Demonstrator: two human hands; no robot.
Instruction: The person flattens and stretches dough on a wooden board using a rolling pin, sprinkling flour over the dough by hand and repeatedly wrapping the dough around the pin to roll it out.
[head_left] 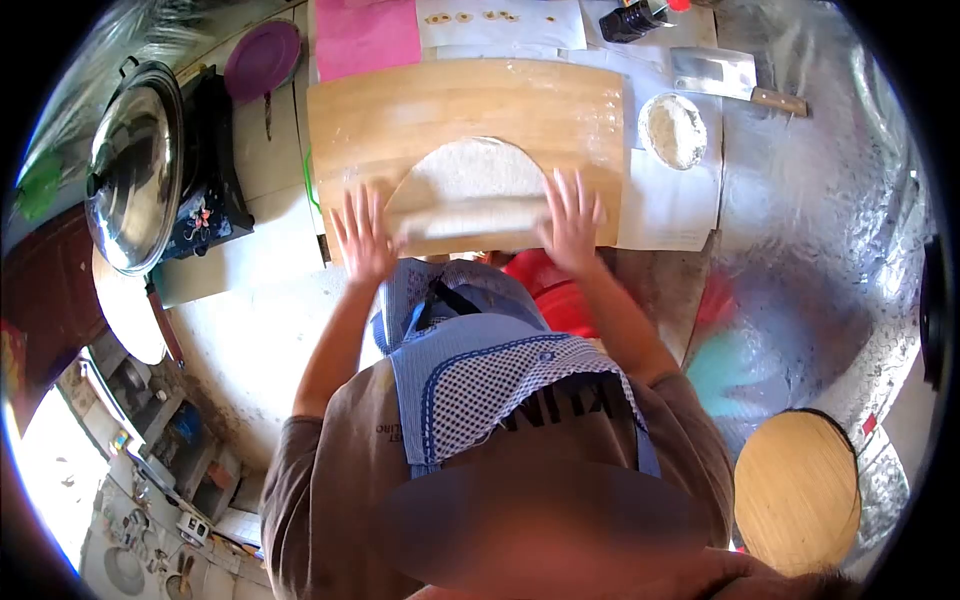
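Observation:
A broad, flat sheet of dough (480, 170) lies on the wooden board (370, 100). Across its near part runs a pale rolling pin (470, 220), smeared by motion. My left hand (365, 235) is flat at the pin's left end, its fingers stretched out and apart. At the right end, my right hand (573, 225) lies the same way, fingers spread and pointing away from me. Both palms seem to rest on the pin, whose ends are hidden under them. Neither hand wraps its fingers round it.
Right of the board stand a bowl of flour (673, 131), a cleaver (735, 78) and a dark bottle (635, 20). To the left are a lidded pan (135, 180) on a stove (210, 170) and a purple lid (263, 60). A round wooden board (797, 490) sits lower right.

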